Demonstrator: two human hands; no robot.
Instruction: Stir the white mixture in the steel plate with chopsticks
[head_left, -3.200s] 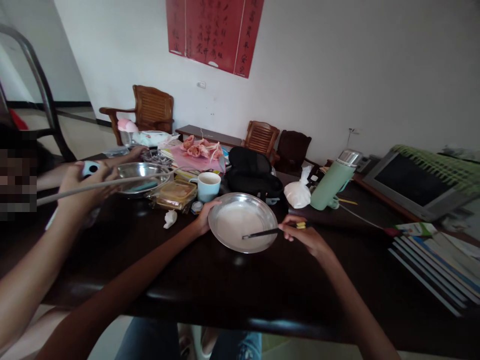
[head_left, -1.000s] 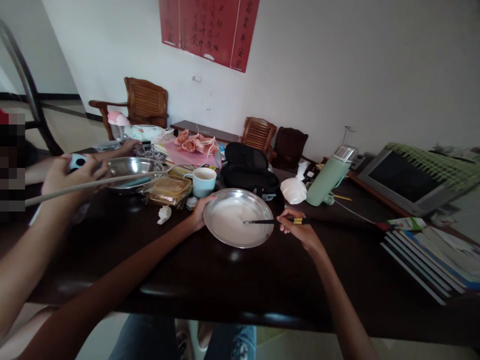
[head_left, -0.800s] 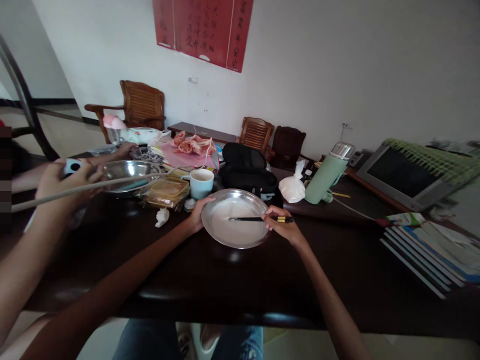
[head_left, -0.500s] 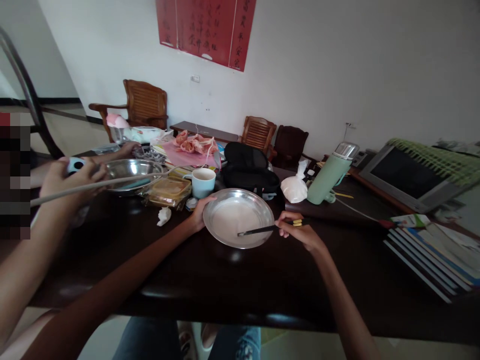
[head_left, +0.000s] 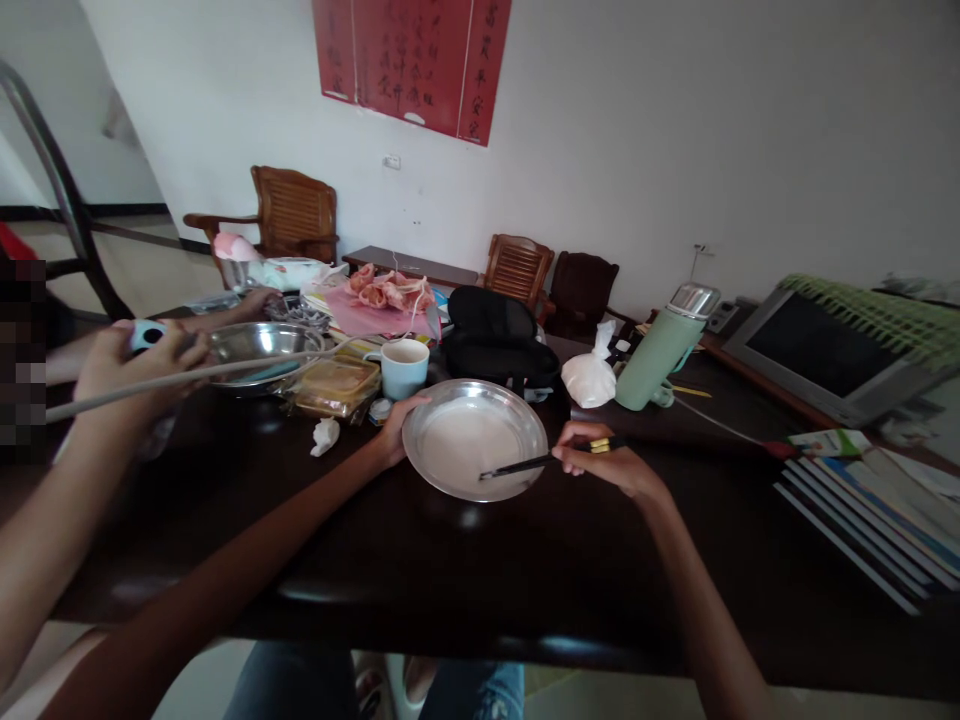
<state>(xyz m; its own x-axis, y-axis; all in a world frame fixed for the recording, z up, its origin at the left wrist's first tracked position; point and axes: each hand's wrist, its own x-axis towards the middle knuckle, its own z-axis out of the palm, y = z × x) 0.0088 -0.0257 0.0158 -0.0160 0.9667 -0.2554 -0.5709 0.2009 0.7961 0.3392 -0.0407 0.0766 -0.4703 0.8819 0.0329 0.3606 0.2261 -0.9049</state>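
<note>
A shiny metal bowl (head_left: 420,470) stands on the dark table in front of me, with a pale, milky mixture (head_left: 465,440) in it. My left hand (head_left: 396,428) grips the bowl's left rim, thumb over the edge. Black chopsticks (head_left: 525,464) with gold bands are held in my right hand (head_left: 600,458), fingers closed round them at the bowl's right side. Their tips dip into the mixture near its front edge. Behind my left hand are a light blue mug (head_left: 405,368) and a small round tin (head_left: 380,411).
At left, a co-worker's hand (head_left: 139,370) holds a light blue device near a second metal bowl (head_left: 262,345). A black case (head_left: 495,345), a knotted bag of white powder (head_left: 590,380) and a green thermos (head_left: 664,350) stand behind. Books (head_left: 862,520) lie at right; crumpled tissue (head_left: 325,437) at left.
The chopstick tips have shifted slightly right and toward me within the mixture. My left hand stays on the bowl's rim. The view has moved a little.
</note>
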